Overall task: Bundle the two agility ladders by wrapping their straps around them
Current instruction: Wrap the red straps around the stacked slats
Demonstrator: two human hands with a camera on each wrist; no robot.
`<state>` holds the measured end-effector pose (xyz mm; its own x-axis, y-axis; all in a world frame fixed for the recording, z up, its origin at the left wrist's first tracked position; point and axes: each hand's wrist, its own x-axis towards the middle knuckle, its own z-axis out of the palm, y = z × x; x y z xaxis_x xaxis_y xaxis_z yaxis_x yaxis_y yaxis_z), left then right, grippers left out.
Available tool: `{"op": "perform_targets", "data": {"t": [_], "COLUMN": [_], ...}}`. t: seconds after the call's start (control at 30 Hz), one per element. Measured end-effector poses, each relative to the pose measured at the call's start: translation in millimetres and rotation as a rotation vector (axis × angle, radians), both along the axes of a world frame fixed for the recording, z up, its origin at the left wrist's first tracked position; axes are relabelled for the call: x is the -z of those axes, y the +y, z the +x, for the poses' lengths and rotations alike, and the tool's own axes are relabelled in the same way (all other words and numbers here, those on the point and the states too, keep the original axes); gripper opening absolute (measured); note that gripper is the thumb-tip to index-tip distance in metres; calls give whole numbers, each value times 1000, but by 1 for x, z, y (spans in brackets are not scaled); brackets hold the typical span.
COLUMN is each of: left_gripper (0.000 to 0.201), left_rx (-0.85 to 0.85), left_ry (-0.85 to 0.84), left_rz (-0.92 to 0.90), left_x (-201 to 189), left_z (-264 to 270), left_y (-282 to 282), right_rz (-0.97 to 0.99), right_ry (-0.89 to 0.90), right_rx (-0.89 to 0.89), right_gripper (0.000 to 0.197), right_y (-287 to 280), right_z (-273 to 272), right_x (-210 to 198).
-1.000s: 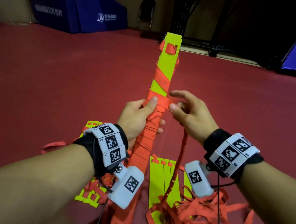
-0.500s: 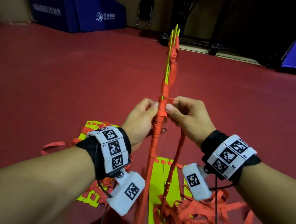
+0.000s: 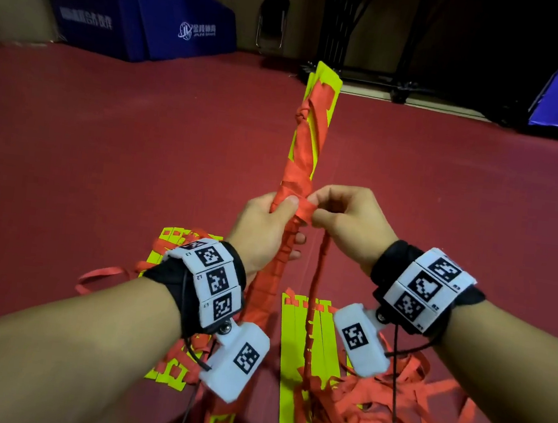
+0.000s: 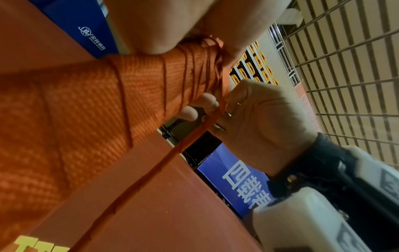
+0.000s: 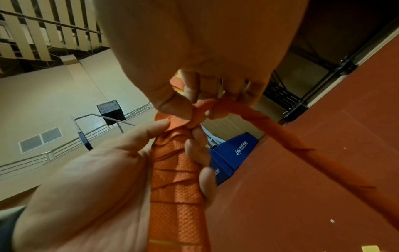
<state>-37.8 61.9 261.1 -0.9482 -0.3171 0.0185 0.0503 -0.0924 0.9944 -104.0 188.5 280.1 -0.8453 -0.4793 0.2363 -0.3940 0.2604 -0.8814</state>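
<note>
Your left hand (image 3: 262, 230) grips the bundle (image 3: 304, 165) at mid-length, fingers (image 5: 200, 153) curled round the wrapped part, thumb pressed on the topmost turn. Your right hand (image 3: 348, 222) pinches the strap (image 3: 318, 284) just beside that thumb, fingers closed on it; the strap falls from there to the loose red heap on the floor (image 3: 104, 158) near you.

Against half a second ago: the bundle then stood edge-on to you, a thin line; it now shows a broad face, yellow rungs with red strap crossing them, knot on the left edge near the top. Both hands sit at about the same height on it as before. A second ago the other flat face was toward you, with the slotted yellow end showing.

The bundle is held upright, leaning slightly right, above the floor. Second ladder (image 3: 305, 345) lies flat on the floor below your right wrist, its straps tangled beside it. More yellow rungs (image 3: 164, 244) lie behind your left wrist.

Writing: blue mats (image 3: 174, 17) at the far left edge carry a white round logo with Chinese characters, Latin line beneath too small to read. Left wrist view shows a blue banner (image 4: 237, 179) with large white Chinese characters. Wrist bands bear black-and-white square markers.
</note>
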Motion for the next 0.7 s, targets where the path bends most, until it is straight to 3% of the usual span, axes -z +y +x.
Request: {"op": "perform_targets", "data": {"t": [0.37, 0.47, 0.6, 0.7], "left_gripper": [26, 25, 26, 26], "left_rx": [-38, -62, -101, -152], "left_ry": [0, 19, 22, -11], "left_rz": [42, 46, 137, 217], "left_x": [-8, -8, -10, -9], "left_z": [0, 0, -3, -3], "left_y": [0, -4, -14, -24], "right_rz": [199, 126, -74, -92], "right_ry": [-131, -107, -95, -27], "right_rx": [126, 129, 28, -21], "right_gripper": [29, 14, 12, 14], "right_y": [2, 2, 7, 13], "right_z": [-2, 1, 1, -2], "right_x": [7, 3, -1, 4]}}
